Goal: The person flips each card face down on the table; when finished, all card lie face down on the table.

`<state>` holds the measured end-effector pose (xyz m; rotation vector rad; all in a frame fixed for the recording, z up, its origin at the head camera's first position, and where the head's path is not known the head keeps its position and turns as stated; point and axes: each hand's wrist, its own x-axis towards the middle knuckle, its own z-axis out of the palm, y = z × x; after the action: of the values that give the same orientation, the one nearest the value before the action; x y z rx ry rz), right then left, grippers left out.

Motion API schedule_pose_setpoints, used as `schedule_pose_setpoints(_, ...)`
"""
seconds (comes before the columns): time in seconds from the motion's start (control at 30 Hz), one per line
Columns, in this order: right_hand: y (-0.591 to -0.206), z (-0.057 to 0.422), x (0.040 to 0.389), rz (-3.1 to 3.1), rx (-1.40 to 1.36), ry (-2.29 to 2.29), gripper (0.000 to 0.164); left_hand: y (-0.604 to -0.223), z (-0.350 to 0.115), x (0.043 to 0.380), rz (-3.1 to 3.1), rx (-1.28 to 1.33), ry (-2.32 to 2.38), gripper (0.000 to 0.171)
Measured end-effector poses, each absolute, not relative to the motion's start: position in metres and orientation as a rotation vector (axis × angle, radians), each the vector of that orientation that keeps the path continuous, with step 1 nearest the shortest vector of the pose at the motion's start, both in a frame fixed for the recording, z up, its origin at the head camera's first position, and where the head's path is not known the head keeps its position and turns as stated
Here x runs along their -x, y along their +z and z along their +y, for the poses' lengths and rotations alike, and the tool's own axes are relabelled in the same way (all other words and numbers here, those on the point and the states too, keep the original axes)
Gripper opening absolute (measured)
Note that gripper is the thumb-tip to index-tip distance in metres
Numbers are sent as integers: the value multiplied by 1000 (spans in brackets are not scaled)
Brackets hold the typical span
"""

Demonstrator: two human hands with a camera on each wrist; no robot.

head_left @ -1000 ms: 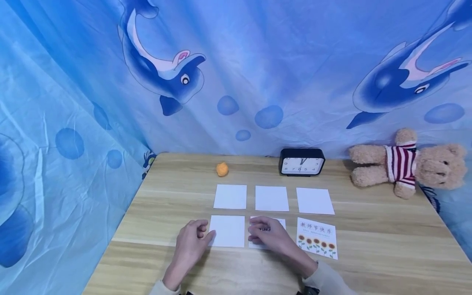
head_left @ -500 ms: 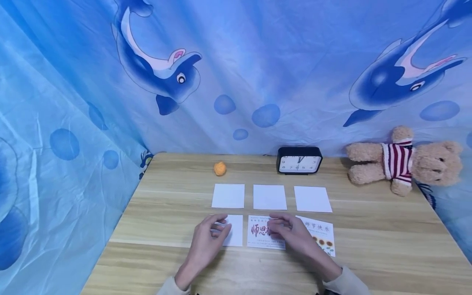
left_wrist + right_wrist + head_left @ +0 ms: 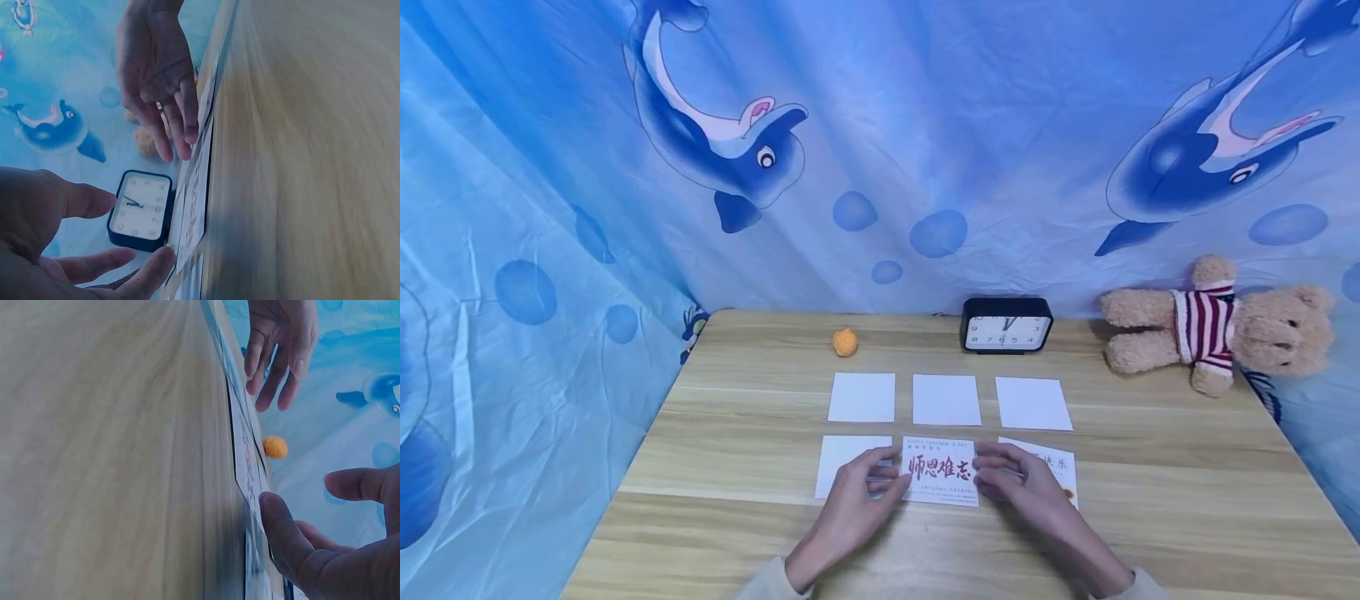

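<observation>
On this wood-grain tabletop, the red-lettered card is pretty neatly flanked at its side edges, text running left-to-right, by left hand and right hand, both loosely spread, nothing pinched, neither clearly nearer.

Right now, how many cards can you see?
6. Far row: far-left card, far-middle card, far-right card. Near row: near-left card, partly covered; near-middle card, with red writing; near-right card, partly covered. Any stacked underneath would be hidden.

Dolphin-print curtains behind a wooden table show a screened-off nook.
</observation>
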<state>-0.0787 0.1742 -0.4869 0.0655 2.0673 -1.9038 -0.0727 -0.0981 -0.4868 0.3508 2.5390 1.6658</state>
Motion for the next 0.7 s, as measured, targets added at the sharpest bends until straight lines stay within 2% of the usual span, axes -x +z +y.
schedule_pose_setpoints(0.7,-485,175,60,2111,-151,-1835,63,-481,-88,64,2514,-302,1557,59)
